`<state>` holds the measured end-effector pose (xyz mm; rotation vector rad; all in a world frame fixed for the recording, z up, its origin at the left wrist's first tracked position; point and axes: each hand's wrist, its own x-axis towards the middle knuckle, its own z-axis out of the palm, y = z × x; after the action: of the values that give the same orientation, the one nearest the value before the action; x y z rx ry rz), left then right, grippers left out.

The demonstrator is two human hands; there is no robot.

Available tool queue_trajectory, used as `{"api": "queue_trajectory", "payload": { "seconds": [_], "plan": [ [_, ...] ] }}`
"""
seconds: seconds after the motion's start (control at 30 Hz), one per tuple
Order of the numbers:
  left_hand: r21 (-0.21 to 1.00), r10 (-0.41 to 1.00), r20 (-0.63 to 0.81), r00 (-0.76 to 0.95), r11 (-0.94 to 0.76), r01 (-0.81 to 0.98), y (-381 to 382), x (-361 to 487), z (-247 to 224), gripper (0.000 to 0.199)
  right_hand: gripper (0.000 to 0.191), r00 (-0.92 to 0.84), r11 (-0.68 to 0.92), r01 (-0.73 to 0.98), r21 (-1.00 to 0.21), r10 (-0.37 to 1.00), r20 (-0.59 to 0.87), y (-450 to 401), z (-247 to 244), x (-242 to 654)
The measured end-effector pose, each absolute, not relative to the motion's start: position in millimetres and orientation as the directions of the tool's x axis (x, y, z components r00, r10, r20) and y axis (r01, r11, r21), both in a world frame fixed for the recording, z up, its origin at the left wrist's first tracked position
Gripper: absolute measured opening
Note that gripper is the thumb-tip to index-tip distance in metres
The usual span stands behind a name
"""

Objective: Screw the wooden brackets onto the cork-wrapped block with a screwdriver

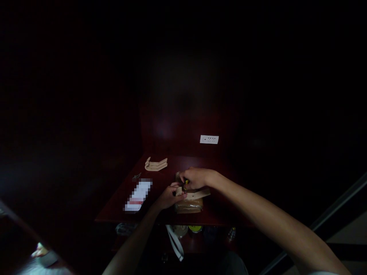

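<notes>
Fingers on the left hand are pinching the curled end of a pale strip, and the ones on the right hand are curling round a small yellow-and-dark item, pressing in right next to them. Can't tell if that thing's got a point or blade, but if it's slipping off that curve, it's heading for the left fingertips, so that'd be my main worry. The strip is lying over a wrapped bundle near the front edge of the table, and that shiny film is probably giving a bit, so lopsided pushing could be rocking the strip or sending the bundle sliding. The dim light isn't helping anyone's aim either imo. Stuff-wise, the strip is looking smooth and matte, bending round at one end and showing a round hole in its flatter part; wood or plastic, no clue. The bundle is showing brown through creased, glossy clear wrap. Further out on the left, some pale hooked pieces are sitting side by side with angled arms, thin little bits are lying nearby, and the dark red tabletop is looking flat and slightly glossy under it all.
</notes>
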<state>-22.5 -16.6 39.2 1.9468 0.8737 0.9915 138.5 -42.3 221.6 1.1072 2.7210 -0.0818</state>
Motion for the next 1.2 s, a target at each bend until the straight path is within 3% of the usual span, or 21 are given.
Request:
{"api": "queue_trajectory", "payload": {
  "seconds": [0.27,0.47,0.67,0.9,1.2],
  "plan": [
    [0.859,0.842,0.31,0.442,-0.447,0.25,-16,-22,38,0.028,0.036,-0.647,0.672,0.736,0.089,0.735,-0.201,-39,220,139],
    [0.86,0.841,0.307,0.445,-0.446,0.25,-17,-23,40,0.029,0.034,-0.691,0.698,0.715,-0.038,0.698,-0.187,-38,219,141],
    [0.873,0.846,0.299,0.442,-0.429,0.232,-17,-22,40,0.029,0.031,-0.673,0.691,0.72,0.059,0.717,-0.183,-41,222,140],
    [0.875,0.838,0.293,0.46,-0.429,0.224,-18,-23,43,0.03,0.032,-0.677,0.687,0.726,-0.021,0.709,-0.199,-50,226,140],
    [0.875,0.842,0.318,0.435,-0.437,0.207,-18,-23,37,0.028,0.03,-0.69,0.715,0.698,0.043,0.687,-0.227,-44,222,142]
  ]
}}
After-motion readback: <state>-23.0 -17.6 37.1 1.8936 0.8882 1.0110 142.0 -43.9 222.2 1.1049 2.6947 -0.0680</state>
